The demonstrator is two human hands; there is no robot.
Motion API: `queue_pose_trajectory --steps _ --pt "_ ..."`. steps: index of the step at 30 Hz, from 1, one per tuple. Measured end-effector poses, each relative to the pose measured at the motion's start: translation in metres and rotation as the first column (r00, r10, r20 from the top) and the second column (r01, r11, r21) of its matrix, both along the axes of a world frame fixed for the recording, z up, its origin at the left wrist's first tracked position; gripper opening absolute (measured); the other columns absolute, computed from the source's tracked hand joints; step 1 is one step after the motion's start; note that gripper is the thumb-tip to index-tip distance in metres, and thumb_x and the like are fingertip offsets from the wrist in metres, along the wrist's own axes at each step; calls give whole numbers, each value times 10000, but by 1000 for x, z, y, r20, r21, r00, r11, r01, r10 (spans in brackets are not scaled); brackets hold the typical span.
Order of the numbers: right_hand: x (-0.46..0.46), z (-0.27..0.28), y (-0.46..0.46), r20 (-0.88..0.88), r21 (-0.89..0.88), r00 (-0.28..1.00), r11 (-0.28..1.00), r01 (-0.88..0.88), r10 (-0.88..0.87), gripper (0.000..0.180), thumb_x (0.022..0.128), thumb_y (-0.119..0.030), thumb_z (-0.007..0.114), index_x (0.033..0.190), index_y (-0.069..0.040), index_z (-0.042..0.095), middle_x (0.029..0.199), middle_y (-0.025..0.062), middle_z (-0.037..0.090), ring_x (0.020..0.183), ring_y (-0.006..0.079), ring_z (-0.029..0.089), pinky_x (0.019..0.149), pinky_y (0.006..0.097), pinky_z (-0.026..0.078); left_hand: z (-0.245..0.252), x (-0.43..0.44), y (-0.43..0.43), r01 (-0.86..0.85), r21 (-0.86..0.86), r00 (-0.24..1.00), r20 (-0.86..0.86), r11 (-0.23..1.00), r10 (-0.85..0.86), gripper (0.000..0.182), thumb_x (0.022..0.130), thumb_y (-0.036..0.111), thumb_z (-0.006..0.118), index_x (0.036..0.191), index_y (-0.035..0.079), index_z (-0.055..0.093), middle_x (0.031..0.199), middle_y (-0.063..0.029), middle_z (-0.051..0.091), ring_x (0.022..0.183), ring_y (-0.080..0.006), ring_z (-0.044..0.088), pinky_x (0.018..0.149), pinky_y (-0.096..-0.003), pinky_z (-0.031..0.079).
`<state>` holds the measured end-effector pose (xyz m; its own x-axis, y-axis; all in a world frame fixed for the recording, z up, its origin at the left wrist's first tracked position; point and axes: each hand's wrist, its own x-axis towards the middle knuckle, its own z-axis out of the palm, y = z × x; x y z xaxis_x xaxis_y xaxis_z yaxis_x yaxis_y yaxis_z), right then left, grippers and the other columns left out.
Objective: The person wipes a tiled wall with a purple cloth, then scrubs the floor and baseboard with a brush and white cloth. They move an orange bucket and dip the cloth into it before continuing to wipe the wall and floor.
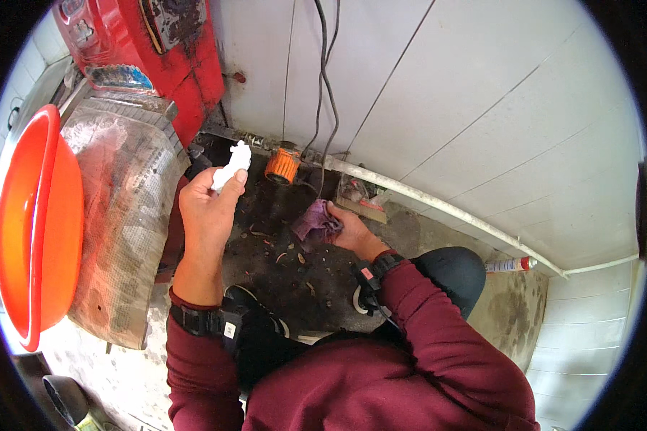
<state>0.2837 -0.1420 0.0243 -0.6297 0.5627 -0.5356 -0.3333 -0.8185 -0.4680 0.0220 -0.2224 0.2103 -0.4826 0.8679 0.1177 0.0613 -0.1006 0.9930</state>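
Observation:
Pinched between the thumb and fingers of my left hand [209, 204] is a crumpled white tissue-like wad [234, 164], raised beside the red machine. My right hand [356, 230] grips a bunched purple cloth [318, 222] above the dark, dirty floor. Behind the two hands an orange ribbed motor-like unit [283, 164] sits low by the wall, with dark cables [326, 81] rising near it. Part of the purple cloth is hidden by my right fingers.
A large orange plastic basin [64, 226] rests at left on a newspaper-covered surface [124, 226]. Beyond it stands a red machine [194, 81]. A white pipe [442, 202] runs along the wall base, near a cardboard box [364, 207] and a spray can [511, 264]. Debris litters the floor [291, 285].

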Motion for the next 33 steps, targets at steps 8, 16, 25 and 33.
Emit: queue_pose_trajectory --steps 8,16,25,33 --pt "19 17 10 65 81 988 987 135 -141 339 1003 -305 437 1178 -42 560 1123 111 641 1009 260 621 876 421 498 -5 9 9 19 -22 1000 20 1000 -19 172 832 145 736 885 -9 680 713 24 618 628 -21 499 562 -193 382" --pt "71 -12 29 783 392 381 -87 -916 -491 256 859 -183 604 1045 -11 638 1017 163 662 919 304 627 770 384 493 -5 19 19 28 -11 999 17 1000 -28 168 833 139 734 887 -11 682 721 27 620 630 -22 500 561 -193 385" --pt "75 13 61 688 713 558 575 -401 -465 380 879 -296 609 792 73 580 664 187 543 632 185 476 622 375 434 -6 29 21 60 -34 998 -21 998 -61 153 841 122 720 886 -19 681 725 40 608 629 -12 480 551 -187 368" --pt "44 11 152 692 721 481 496 -484 -538 343 891 -293 584 923 47 609 745 213 602 680 307 566 678 454 458 -8 36 24 69 -74 997 -25 995 -71 133 836 94 721 889 -19 675 727 64 571 637 -7 451 545 -185 351"
